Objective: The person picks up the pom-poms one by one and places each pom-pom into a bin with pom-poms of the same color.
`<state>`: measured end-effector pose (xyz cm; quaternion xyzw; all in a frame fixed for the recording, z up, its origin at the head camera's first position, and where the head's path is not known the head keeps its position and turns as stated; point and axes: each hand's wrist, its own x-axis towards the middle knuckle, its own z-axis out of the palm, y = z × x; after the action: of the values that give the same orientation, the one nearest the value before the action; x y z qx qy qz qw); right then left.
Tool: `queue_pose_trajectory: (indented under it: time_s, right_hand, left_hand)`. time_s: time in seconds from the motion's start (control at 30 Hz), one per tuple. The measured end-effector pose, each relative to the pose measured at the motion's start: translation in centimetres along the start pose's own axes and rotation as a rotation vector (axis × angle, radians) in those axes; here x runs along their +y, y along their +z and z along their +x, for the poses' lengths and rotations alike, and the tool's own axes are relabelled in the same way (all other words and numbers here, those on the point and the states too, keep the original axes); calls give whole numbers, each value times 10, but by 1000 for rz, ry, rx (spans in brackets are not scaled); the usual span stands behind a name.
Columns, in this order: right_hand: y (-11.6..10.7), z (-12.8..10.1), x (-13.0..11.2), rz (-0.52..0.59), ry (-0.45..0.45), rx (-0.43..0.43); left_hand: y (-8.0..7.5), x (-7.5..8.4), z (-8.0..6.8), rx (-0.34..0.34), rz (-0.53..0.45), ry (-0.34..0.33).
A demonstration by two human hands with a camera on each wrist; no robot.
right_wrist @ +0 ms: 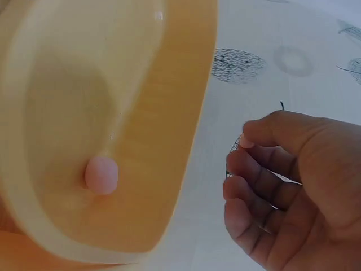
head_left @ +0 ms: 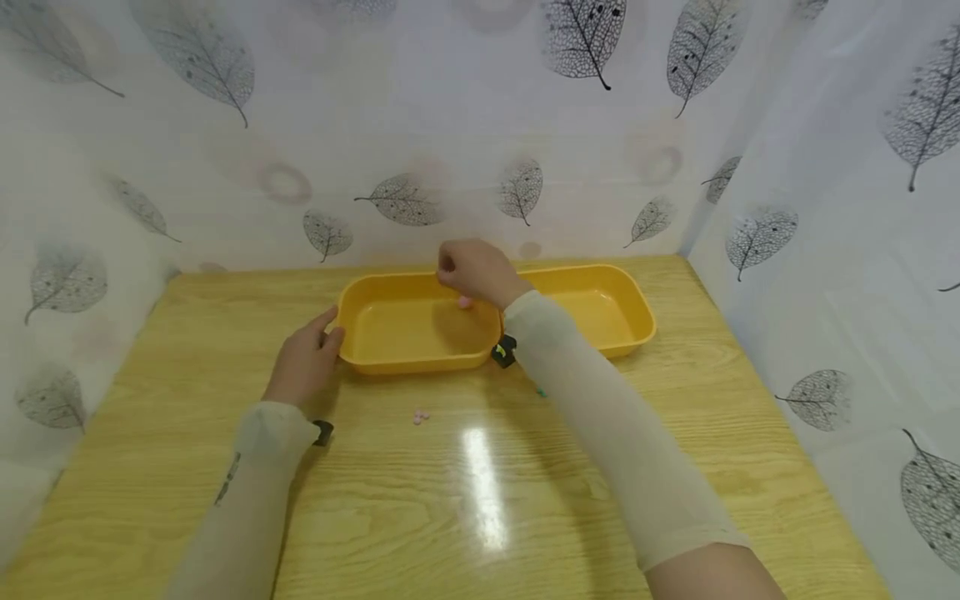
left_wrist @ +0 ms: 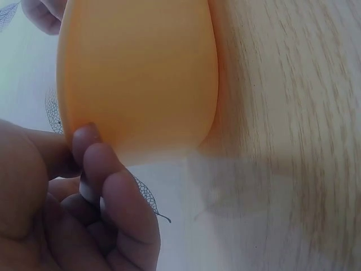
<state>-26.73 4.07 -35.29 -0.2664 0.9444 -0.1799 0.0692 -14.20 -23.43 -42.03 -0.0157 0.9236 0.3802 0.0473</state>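
My left hand rests straight-fingered against the yellow tray's end, steadying it on the worktop. My right hand hovers above, fingers loosely curled, empty; the pink pellet lies inside the tray.

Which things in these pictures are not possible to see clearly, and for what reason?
- Head view: pink pieces on the table are too small to identify.
- Head view: the right hand partly hides the pink ball.
- Left wrist view: the yellow tray is blurred and cut off by the top edge.
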Motion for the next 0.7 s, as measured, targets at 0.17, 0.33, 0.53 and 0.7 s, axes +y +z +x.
queue_pose_trajectory:
  time_s: [0.17, 0.33, 0.53, 0.7]
  right_hand:
    - [7, 15, -3, -97, -31, -143]
    - [24, 26, -12, -148, -85, -292]
    - [38, 30, -13, -143, -80, -424]
    - [43, 31, -9, -172, -63, -511]
  left_hand:
    - [0, -1, -1, 4, -9, -7]
    - [-7, -8, -4, 13, -7, -36]
    - [-6, -12, 2, 29, -1, -44]
    - [2, -7, 6, 31, -18, -54]
